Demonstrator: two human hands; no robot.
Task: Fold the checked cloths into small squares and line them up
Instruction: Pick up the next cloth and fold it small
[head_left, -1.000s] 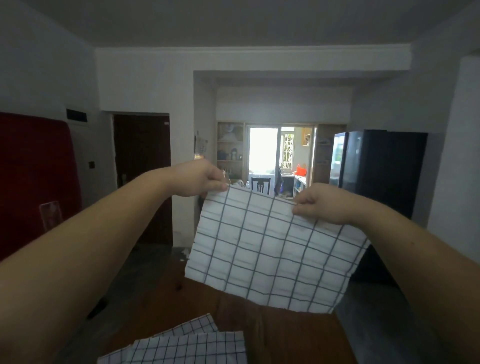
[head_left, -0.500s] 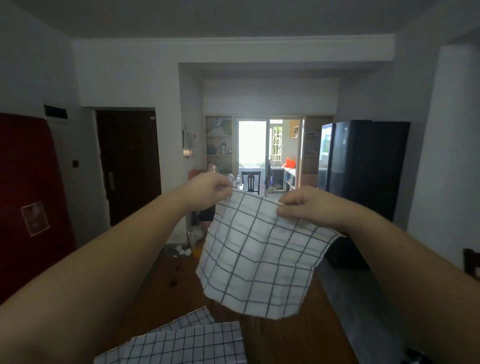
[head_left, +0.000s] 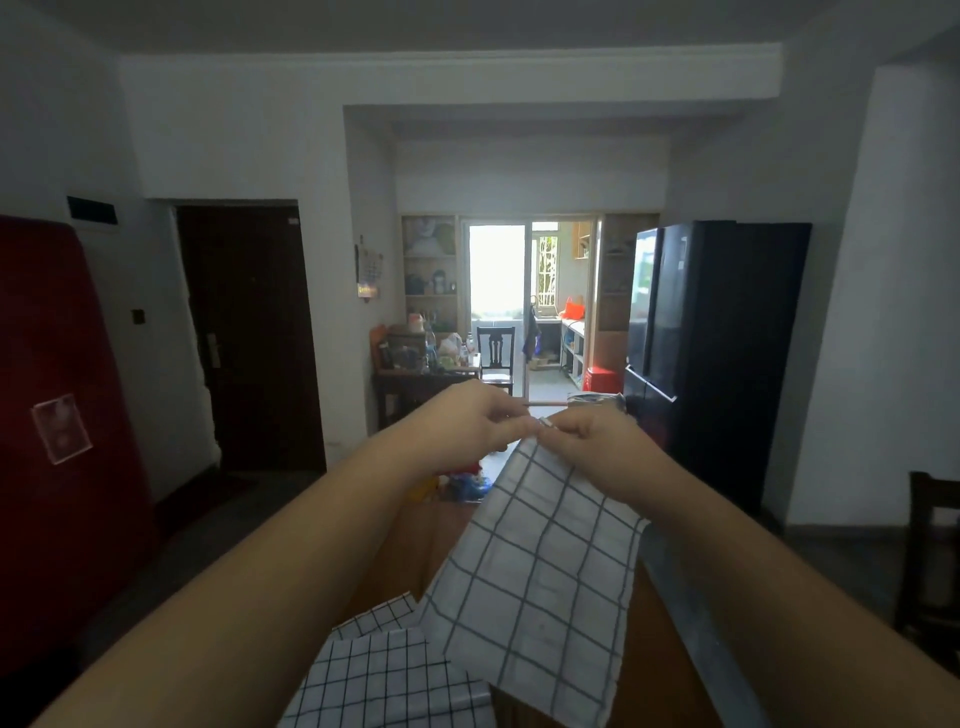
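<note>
I see both hands raised over the table (head_left: 415, 545). The left hand (head_left: 467, 421) and right hand (head_left: 597, 441) meet at the top edge of one checked cloth (head_left: 540, 571), each grip pinched on it. It hangs down as a narrow strip. Finer-checked cloths (head_left: 389, 670) lie on the near table, left of its lower end.

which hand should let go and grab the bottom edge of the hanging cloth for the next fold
Probably the left hand. Both hands pinch the top of the hanging cloth together, but it drapes under the right hand and its forearm, while the left arm is clear of it.
</note>
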